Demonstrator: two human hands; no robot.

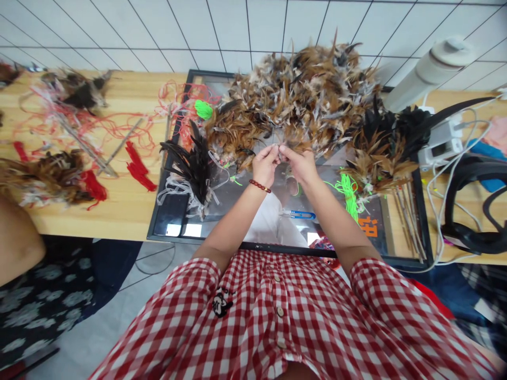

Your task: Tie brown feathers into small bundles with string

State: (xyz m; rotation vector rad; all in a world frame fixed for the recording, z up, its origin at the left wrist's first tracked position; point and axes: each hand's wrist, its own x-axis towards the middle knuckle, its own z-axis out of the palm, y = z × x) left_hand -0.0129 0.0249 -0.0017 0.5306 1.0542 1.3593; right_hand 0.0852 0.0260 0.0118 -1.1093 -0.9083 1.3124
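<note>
My left hand (pixel 264 161), with a beaded bracelet on its wrist, and my right hand (pixel 301 162) meet fingertip to fingertip over a glass-topped frame (pixel 253 232). Both are closed in a pinch. Blurred brown feather shows at the right fingers; what the left fingertips grip is too small to make out. Right behind the hands rises a big heap of brown and grey feathers (pixel 312 95). Black feathers bound with pale ties (pixel 194 169) lie left of my hands. On the right are a brown-and-black feather bunch (pixel 376 150) and bright green cord (pixel 348 192). Blue thread snips (pixel 303 215) lie between my forearms.
Thin sticks (pixel 410 221) lie at the frame's right side. Further right stand a white bottle (pixel 430 74), a white charger with cables (pixel 438 150) and a black ring-shaped object (pixel 473 211). At left are red cord (pixel 138 166), feather bunches (pixel 51 174) and another person's arm (pixel 18 237).
</note>
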